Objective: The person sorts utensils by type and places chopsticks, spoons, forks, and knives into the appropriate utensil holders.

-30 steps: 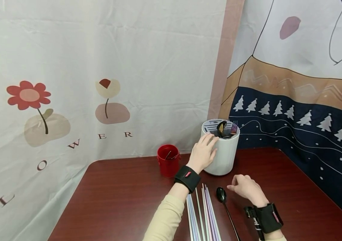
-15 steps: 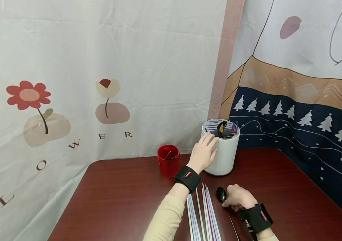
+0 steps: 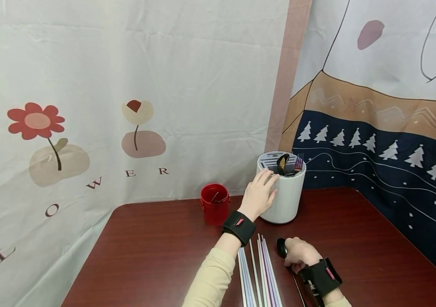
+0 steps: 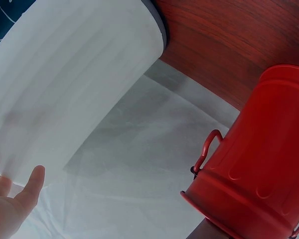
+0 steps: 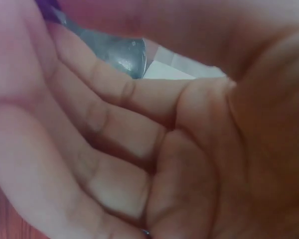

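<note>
My left hand (image 3: 258, 195) rests with extended fingers at the rim of a white utensil holder (image 3: 287, 200). In the left wrist view, its fingers (image 4: 34, 191) lie against the holder's pale wall. A black spoon (image 3: 281, 247) and a dark-handled fork (image 3: 298, 163) are not alike in place: the long-handled spoon lies on the table, while the fork stands in the holder. My right hand (image 3: 303, 254) pinches that spoon just below its bowl. The right wrist view shows curled fingers with the bowl (image 5: 123, 56) beyond them; the fingertips' grip on the handle is partly hidden.
Left of the holder stands a red bucket (image 3: 215, 211) with thin metal items inside. Several pale chopsticks (image 3: 265, 273) lie between the forearms on the brown table (image 3: 156, 256). Another black spoon (image 3: 282, 163) stands in the holder. Printed cloth hangs behind.
My right hand has come down and leftward onto the black spoon and taken hold of it near the bowl. The bowl has shifted slightly. My left hand has stayed at the holder.
</note>
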`<state>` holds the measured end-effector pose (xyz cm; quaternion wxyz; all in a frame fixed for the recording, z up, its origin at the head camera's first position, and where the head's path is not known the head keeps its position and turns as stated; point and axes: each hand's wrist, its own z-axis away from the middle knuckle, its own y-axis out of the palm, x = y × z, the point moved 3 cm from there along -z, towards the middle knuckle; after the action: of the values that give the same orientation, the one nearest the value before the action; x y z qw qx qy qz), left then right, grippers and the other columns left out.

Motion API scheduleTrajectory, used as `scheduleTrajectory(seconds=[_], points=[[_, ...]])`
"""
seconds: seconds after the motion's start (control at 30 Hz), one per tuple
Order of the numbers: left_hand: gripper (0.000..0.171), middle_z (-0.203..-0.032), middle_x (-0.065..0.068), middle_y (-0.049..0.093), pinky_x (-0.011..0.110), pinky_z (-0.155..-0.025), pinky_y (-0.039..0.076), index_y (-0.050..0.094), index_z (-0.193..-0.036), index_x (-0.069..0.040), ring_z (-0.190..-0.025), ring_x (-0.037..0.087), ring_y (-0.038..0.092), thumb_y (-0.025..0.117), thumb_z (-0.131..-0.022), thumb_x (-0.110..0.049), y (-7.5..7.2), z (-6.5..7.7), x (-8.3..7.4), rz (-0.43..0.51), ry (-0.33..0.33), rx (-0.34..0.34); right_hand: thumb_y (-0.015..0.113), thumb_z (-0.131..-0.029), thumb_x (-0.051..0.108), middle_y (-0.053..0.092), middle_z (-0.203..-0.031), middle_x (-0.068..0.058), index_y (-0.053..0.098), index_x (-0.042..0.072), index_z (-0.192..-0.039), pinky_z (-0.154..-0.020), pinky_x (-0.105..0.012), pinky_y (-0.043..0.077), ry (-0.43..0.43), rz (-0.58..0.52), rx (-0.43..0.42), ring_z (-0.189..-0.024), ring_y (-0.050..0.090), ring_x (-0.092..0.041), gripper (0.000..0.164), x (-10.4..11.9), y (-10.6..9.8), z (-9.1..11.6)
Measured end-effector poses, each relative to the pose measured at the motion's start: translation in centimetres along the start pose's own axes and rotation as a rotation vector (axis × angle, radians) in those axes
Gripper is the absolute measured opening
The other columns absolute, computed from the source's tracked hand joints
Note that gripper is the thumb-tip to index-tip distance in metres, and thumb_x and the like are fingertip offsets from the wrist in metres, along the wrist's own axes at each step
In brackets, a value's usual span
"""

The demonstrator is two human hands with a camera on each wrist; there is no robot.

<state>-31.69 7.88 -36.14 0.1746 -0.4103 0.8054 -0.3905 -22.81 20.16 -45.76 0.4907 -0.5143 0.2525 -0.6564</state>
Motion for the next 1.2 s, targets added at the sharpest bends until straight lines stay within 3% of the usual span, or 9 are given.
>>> scheduleTrajectory(seconds=[0.2,0.4,0.67,1.0,1.2], points=[[0.039,-0.138,-0.003,0.051,0.028,-0.087,0.054,0.053,-0.134,-0.024,-0.137,0.014,0.041,0.054,-0.096,-0.033,-0.1,0.0,0.0,-0.001,-0.001,-0.003,0.066,-0.078,-0.004,0.058,-0.053,-0.009,0.055,0.002,-0.064,-0.042,-0.028,0.046,-0.035,-0.086,-0.060,-0.042,0.057,-0.019,0.019,-0.1,-0.4,0.4],[0.039,-0.138,-0.003,0.051,0.027,-0.088,0.054,0.053,-0.134,-0.024,-0.136,0.014,0.041,0.053,-0.096,-0.033,-0.1,0.0,0.0,-0.005,-0.002,-0.003,0.062,-0.084,-0.001,0.056,-0.056,-0.009,0.057,0.003,-0.068,-0.046,-0.027,0.041,-0.021,-0.136,-0.102,-0.046,0.057,-0.019,0.017,-0.7,-1.5,0.5],[0.038,-0.138,-0.003,0.051,0.028,-0.087,0.054,0.053,-0.133,-0.024,-0.136,0.014,0.041,0.054,-0.096,-0.032,-0.2,0.1,0.0,0.008,0.000,-0.012,0.064,-0.084,0.005,0.058,-0.053,-0.004,0.058,0.006,-0.068,-0.050,-0.028,0.042,-0.051,-0.115,-0.294,-0.048,0.057,-0.016,0.018,-1.1,-3.6,1.5],[0.039,-0.137,-0.003,0.052,0.029,-0.086,0.054,0.054,-0.133,-0.024,-0.136,0.015,0.041,0.055,-0.095,-0.032,0.1,0.1,0.0,0.009,0.000,-0.018,0.060,-0.087,0.013,0.062,-0.059,0.000,0.059,0.003,-0.085,-0.049,-0.028,0.038,-0.055,-0.079,-0.471,-0.053,0.054,-0.011,0.011,-1.0,-6.1,3.5],[0.039,-0.136,-0.003,0.052,0.029,-0.086,0.054,0.055,-0.133,-0.023,-0.136,0.015,0.042,0.055,-0.095,-0.031,0.1,0.0,0.0,0.014,0.001,-0.023,0.060,-0.087,0.016,0.066,-0.064,-0.003,0.061,0.001,-0.087,-0.049,-0.026,0.039,-0.068,-0.085,-0.655,-0.055,0.057,-0.010,0.014,-0.5,-7.5,4.9]])
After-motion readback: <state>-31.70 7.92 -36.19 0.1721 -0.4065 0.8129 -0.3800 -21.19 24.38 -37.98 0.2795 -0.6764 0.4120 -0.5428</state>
